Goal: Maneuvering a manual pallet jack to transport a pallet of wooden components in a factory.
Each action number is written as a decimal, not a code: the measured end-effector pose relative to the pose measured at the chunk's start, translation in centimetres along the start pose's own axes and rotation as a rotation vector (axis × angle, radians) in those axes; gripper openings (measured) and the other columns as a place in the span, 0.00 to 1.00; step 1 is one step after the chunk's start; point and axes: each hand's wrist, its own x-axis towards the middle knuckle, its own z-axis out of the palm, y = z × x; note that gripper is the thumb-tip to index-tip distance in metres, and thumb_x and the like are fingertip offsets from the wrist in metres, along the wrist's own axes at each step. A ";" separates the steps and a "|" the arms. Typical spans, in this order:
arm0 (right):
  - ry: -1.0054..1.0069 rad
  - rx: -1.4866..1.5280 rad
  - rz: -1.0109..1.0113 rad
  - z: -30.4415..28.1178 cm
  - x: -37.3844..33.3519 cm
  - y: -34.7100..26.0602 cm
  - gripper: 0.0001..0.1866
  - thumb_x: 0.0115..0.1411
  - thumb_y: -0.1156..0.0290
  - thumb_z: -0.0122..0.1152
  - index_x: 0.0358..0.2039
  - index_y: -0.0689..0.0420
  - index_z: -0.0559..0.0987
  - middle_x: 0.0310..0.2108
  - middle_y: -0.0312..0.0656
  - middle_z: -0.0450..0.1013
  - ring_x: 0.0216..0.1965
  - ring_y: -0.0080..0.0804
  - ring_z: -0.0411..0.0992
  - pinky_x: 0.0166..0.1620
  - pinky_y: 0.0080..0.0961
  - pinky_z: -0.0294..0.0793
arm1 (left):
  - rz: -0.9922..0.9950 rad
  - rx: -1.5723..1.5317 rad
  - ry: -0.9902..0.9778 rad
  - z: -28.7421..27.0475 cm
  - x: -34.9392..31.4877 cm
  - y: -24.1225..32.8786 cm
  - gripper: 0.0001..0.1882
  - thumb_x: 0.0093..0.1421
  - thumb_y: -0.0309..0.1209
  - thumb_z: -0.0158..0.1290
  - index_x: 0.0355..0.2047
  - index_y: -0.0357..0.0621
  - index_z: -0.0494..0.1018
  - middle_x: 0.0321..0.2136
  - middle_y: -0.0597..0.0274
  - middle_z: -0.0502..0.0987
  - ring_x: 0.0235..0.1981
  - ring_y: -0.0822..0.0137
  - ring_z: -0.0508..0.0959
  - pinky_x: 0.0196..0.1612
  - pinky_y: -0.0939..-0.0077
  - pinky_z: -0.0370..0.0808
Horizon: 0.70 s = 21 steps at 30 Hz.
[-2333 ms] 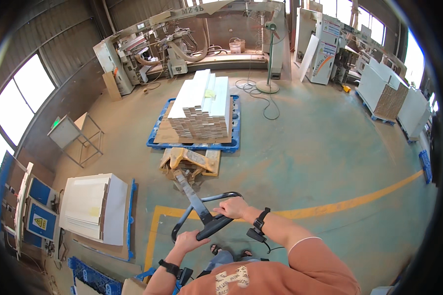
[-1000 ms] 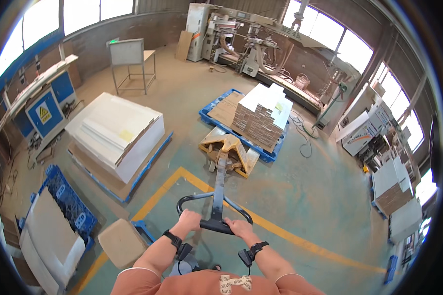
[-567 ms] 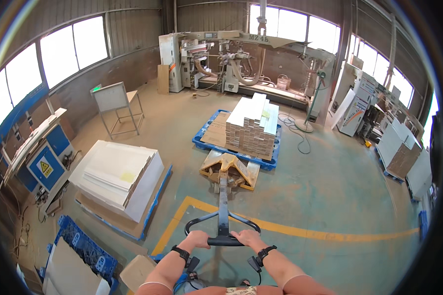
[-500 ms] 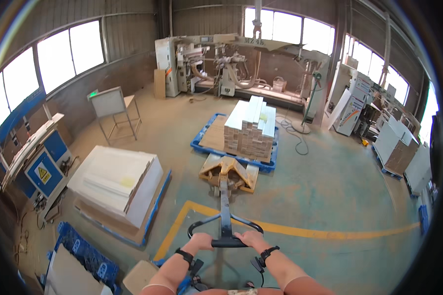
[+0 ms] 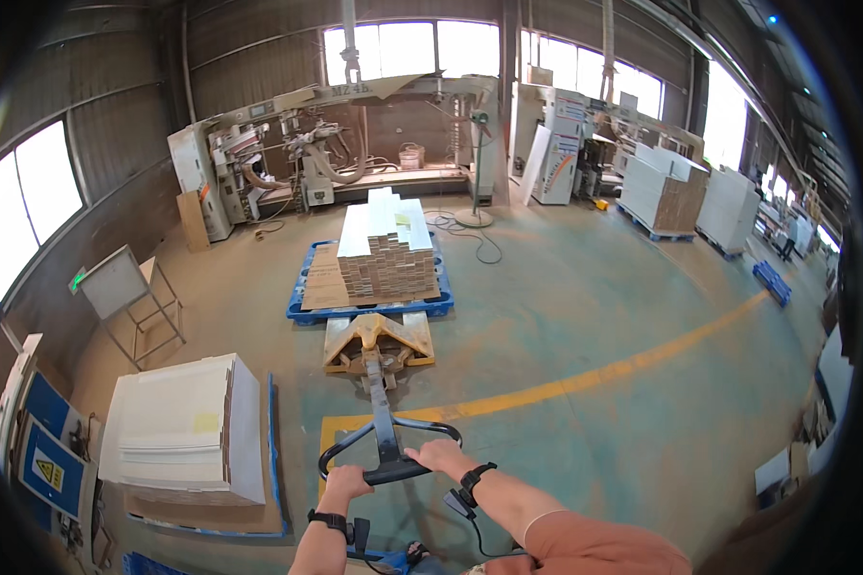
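Note:
My left hand (image 5: 347,483) and my right hand (image 5: 437,455) are both closed around the lower bar of a black looped handle (image 5: 393,470), one at each end of the bar. The handle's grey shaft (image 5: 383,412) leads forward to a yellow pallet jack (image 5: 378,342). Beyond its body lies a blue pallet (image 5: 307,311), and the jack's forks are mostly hidden beneath it. A brown cardboard sheet (image 5: 324,280) covers part of the pallet. On it stands a stepped stack of white-topped boards (image 5: 386,254). Each wrist wears a black strap with a small device.
Close on the left is a pallet of white panels (image 5: 177,426), beside a blue cabinet (image 5: 53,465) with a warning sign. A metal-legged stand (image 5: 125,287) is behind them. Large machinery (image 5: 316,153) lines the far wall. Panel stacks (image 5: 662,187) and a blue pallet (image 5: 772,282) stand right.
My view has swung to the right, so the loaded pallet and jack appear farther left. Both hands have kept hold of the handle. More of the hall's right side shows.

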 end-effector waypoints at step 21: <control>-0.368 0.101 -0.509 -16.0 -11.9 -4.5 0.41 0.56 0.35 0.34 0.14 0.62 0.76 0.13 0.46 0.72 0.18 0.36 0.74 0.26 0.30 0.74 | 0.084 -0.181 -0.045 -21.9 -18.0 10.3 0.19 0.43 0.42 0.60 0.30 0.41 0.74 0.21 0.50 0.77 0.23 0.52 0.77 0.27 0.63 0.72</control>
